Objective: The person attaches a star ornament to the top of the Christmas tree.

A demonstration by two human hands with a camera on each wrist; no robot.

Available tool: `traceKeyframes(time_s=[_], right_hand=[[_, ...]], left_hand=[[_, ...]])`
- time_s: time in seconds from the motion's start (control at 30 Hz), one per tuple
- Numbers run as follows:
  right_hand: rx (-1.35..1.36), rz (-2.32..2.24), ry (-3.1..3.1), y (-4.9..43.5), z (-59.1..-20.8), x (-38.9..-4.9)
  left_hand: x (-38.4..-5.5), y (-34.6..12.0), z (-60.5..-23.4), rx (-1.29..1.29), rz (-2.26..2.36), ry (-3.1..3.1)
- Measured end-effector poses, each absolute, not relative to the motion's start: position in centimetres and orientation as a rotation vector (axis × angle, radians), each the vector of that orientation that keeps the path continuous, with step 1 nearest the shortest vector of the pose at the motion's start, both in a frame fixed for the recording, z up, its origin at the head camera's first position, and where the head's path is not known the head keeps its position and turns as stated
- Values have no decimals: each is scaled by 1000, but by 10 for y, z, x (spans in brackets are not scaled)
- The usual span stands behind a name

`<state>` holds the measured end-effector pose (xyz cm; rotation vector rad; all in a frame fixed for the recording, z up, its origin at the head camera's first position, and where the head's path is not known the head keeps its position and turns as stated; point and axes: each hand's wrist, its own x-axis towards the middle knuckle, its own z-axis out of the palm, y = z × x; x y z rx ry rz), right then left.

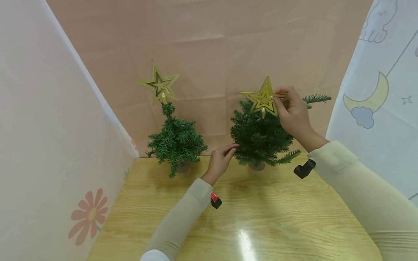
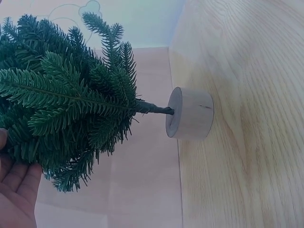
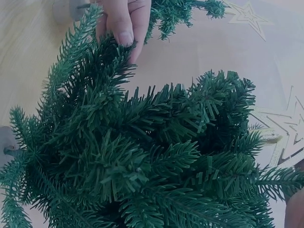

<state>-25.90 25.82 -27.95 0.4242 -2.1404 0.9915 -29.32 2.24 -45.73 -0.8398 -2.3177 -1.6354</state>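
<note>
My right hand (image 1: 295, 112) pinches one point of a gold star tree topper (image 1: 265, 100) between thumb and fingers. The star stands at the top of the right small artificial Christmas tree (image 1: 261, 139), its short stem touching or just above the greenery; I cannot tell which. On this tree's left side my left hand (image 1: 218, 164) pinches a branch tip (image 3: 111, 52), clearest in the right wrist view. The tree's thin trunk (image 2: 153, 109) rises from a round pale wooden base (image 2: 192, 115) on the table. Part of the right hand is hidden at the right wrist view's edge.
A second small Christmas tree (image 1: 176, 139) stands to the left, with its own gold star (image 1: 158, 84) on top. Both are on a wood-grain table (image 1: 261, 217), near a plain back cloth (image 1: 202, 54). Printed cloths hang on the left (image 1: 65, 127) and right (image 1: 375, 137).
</note>
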Motion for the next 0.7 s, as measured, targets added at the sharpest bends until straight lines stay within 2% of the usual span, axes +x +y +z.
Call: traceKeyframes(time_s=[0.7], right_hand=[[494,866,-2086,260,-287,-263]], left_hand=[[-297,21,-458,-851,-1622,-2315]])
